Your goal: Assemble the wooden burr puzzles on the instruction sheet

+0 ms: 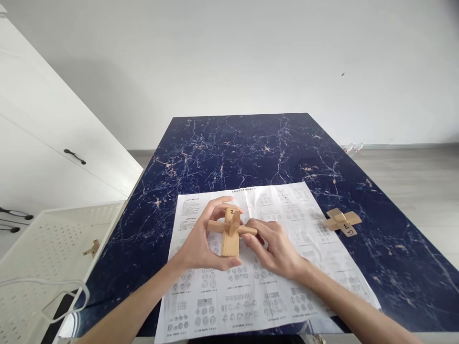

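A wooden interlocking puzzle (230,231), a cross of pale sticks with a "2" written on one end, is held just above a printed instruction sheet (258,286). My left hand (201,243) wraps around its left side, thumb under the upright block and fingers over the top. My right hand (274,246) pinches the right end of the horizontal stick. A second assembled wooden cross (342,221), marked "3", lies on the table to the right, beside the sheet's edge.
The dark blue marbled table (251,148) stretches away towards a white wall. At the left stands a white perforated basket (43,258) holding a small wooden piece (92,249). A white cable (60,286) loops over its front. White cabinets stand further left.
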Motion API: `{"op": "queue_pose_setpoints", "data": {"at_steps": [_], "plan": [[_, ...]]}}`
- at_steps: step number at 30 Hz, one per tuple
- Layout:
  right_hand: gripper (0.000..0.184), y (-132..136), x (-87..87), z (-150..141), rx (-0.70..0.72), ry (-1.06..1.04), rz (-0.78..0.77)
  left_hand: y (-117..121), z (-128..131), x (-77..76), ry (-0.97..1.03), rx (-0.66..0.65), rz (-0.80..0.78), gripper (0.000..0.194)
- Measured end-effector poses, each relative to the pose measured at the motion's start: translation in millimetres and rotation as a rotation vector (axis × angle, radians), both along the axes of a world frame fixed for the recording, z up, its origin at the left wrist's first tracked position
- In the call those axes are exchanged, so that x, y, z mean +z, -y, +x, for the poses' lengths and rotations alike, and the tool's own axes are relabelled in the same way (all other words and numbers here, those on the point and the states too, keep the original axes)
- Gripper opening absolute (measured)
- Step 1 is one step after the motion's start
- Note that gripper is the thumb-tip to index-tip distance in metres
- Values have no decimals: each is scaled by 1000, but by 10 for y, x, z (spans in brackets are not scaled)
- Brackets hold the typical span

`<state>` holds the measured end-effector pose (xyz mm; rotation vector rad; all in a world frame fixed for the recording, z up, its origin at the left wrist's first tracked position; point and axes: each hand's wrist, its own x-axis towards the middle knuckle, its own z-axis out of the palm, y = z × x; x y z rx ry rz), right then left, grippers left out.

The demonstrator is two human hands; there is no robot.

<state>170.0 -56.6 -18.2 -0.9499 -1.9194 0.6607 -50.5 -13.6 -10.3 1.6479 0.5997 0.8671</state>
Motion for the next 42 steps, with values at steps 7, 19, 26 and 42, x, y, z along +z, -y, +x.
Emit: {"op": "queue_pose_setpoints", "data": {"at_steps": [7, 19, 26, 42], "plan": [[36, 4, 24, 12, 9, -25, -56, -38, 51, -11, 36, 14, -19, 82], [40, 21, 59, 16, 63, -4, -50, -60, 60, 30, 31, 29, -35, 76], [37, 19, 33, 1, 27, -12, -21, -59, 33, 50, -2, 1, 16, 81], [56, -15, 128, 75, 114, -283, -493, -65, -31, 32, -125, 14, 89, 123]]}}
